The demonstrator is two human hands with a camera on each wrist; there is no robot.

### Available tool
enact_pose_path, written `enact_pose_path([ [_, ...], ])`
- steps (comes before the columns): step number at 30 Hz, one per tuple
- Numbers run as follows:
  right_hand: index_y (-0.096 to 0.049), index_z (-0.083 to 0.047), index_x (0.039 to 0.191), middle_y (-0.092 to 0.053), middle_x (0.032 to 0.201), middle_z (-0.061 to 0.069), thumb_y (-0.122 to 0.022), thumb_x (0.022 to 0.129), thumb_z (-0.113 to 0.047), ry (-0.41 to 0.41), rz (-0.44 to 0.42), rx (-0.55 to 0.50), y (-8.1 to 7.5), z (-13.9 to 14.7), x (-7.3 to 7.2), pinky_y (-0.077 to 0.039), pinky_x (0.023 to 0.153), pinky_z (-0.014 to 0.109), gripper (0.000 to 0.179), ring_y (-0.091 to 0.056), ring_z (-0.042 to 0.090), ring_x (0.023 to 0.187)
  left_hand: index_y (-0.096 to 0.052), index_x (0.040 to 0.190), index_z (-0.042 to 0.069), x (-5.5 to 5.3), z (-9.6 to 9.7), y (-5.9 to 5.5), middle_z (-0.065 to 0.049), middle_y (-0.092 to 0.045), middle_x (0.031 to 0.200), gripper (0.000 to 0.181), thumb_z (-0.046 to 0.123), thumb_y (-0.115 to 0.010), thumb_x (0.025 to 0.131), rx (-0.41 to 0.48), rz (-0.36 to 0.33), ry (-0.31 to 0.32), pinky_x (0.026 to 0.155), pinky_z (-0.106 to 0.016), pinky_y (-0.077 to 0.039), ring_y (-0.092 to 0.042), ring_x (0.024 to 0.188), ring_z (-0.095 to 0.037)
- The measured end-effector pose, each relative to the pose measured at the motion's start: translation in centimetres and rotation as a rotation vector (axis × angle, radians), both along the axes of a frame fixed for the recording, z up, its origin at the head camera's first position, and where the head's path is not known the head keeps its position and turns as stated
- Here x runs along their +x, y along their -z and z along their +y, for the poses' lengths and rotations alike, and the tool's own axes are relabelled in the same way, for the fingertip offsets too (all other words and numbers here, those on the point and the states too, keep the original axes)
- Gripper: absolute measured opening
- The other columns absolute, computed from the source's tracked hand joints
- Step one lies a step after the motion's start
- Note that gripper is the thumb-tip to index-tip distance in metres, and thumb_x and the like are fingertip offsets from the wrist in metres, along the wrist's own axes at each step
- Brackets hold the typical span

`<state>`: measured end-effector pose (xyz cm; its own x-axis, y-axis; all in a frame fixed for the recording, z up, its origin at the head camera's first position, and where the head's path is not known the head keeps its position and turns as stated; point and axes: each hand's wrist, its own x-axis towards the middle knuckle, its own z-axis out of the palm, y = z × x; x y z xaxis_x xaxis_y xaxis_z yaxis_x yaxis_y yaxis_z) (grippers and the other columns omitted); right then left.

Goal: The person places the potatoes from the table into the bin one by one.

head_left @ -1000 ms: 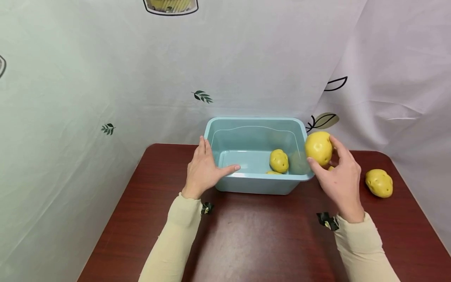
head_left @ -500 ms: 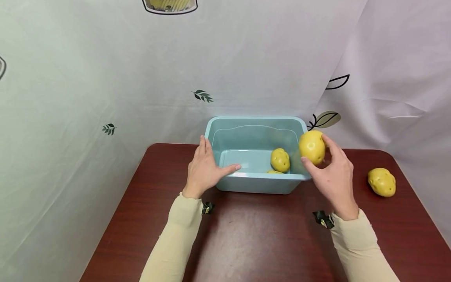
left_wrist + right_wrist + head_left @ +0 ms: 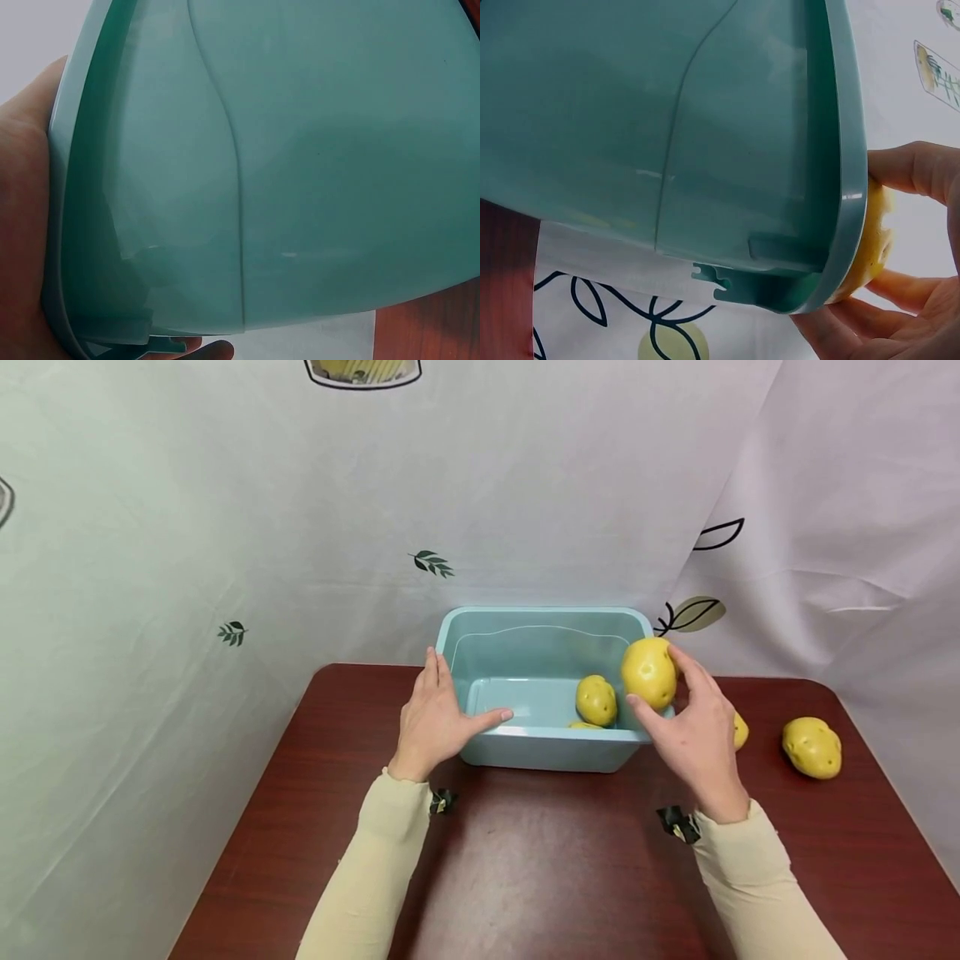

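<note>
A light blue plastic bin (image 3: 540,753) stands on the table. My left hand (image 3: 431,722) rests on its front left corner, fingers straight along the left rim and thumb lying over the front rim. My right hand (image 3: 697,739) pinches a yellow potato (image 3: 648,674) between thumb and fingers, at the height of the bin's right rim and overlapping the opening in the head view. In the right wrist view, the bin's rim partly hides that potato (image 3: 871,240). Inside the bin lie a potato (image 3: 596,700) and another potato (image 3: 583,725), mostly hidden by the front wall.
On the dark red table (image 3: 525,860), a potato (image 3: 812,748) lies at the right. Another potato (image 3: 740,731) is partly hidden behind the right hand. A pale curtain (image 3: 525,485) with printed leaves hangs close behind the bin.
My right hand has carried its potato leftward, from beside the bin to over its right rim. A potato on the table now shows from behind that hand. The left hand stays in place.
</note>
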<state>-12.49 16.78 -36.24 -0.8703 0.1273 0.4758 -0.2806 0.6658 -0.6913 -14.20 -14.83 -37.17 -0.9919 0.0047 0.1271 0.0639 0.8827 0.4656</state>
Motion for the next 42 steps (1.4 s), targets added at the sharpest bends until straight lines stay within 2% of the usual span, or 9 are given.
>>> enact_pose_path([
  [3,-0.050,-0.010,0.149,-0.056,0.142,0.014,-0.084,0.081,-0.022,-0.009,0.002,0.009,0.0,-0.2,-0.1,-0.042,0.079,0.028,0.077,-0.059,0.032,0.097,-0.014,0.159,-0.002,0.0,0.0,0.0,-0.013,-0.002,0.168,0.138,0.091,-0.058,0.067,0.001,-0.002,-0.002,0.092,-0.060,-0.047,-0.020,0.151,-0.031],
  [6,-0.050,-0.008,0.149,-0.054,0.145,0.015,-0.084,0.081,-0.020,-0.019,-0.002,0.018,0.0,-0.4,-0.2,-0.049,0.087,0.041,0.077,-0.059,0.036,0.109,-0.014,0.159,-0.002,0.0,-0.1,0.0,-0.013,-0.002,0.168,0.139,0.091,-0.058,0.067,0.001,-0.006,-0.003,0.093,-0.060,-0.047,-0.020,0.151,-0.031],
  [8,-0.049,-0.007,0.148,-0.053,0.146,0.014,-0.083,0.081,-0.018,-0.027,-0.006,0.018,0.1,-0.5,-0.3,-0.049,0.091,0.052,0.076,-0.058,0.037,0.114,-0.014,0.159,-0.002,0.0,0.0,0.1,-0.013,-0.002,0.168,0.139,0.091,-0.058,0.067,0.000,-0.006,-0.001,0.092,-0.060,-0.048,-0.020,0.151,-0.031],
  [10,-0.049,-0.005,0.148,-0.052,0.146,0.015,-0.083,0.081,-0.017,-0.034,-0.013,0.022,0.1,-0.7,-0.4,-0.048,0.094,0.056,0.076,-0.057,0.039,0.118,-0.015,0.159,-0.002,0.0,0.0,0.1,-0.013,-0.003,0.168,0.138,0.091,-0.058,0.067,-0.001,0.000,0.001,0.091,-0.059,-0.048,-0.021,0.151,-0.031],
  [17,-0.050,-0.002,0.146,-0.051,0.146,0.021,-0.082,0.081,-0.016,-0.050,-0.027,0.060,0.5,-1.1,-0.6,-0.043,0.100,0.059,0.074,-0.053,0.043,0.126,-0.017,0.159,-0.003,0.0,0.1,0.0,-0.013,-0.003,0.168,0.138,0.091,-0.058,0.067,-0.002,0.005,-0.002,0.091,-0.058,-0.049,-0.021,0.150,-0.031],
  [30,-0.049,-0.004,0.147,-0.051,0.146,0.020,-0.082,0.082,-0.020,-0.106,-0.083,0.118,0.7,-1.6,-0.5,-0.042,0.101,0.061,0.075,-0.053,0.042,0.126,-0.015,0.159,-0.002,0.0,0.1,0.0,-0.012,-0.001,0.169,0.138,0.092,-0.057,0.067,0.000,-0.007,-0.012,0.095,-0.060,-0.046,-0.019,0.151,-0.032],
  [42,-0.049,0.001,0.145,-0.050,0.144,0.022,-0.080,0.083,-0.017,-0.106,-0.101,0.143,0.8,-1.7,-0.4,-0.039,0.102,0.063,0.072,-0.049,0.044,0.126,-0.014,0.159,-0.002,-0.1,0.1,0.1,-0.011,0.000,0.169,0.138,0.092,-0.057,0.067,0.001,-0.009,-0.010,0.095,-0.060,-0.046,-0.019,0.151,-0.031],
])
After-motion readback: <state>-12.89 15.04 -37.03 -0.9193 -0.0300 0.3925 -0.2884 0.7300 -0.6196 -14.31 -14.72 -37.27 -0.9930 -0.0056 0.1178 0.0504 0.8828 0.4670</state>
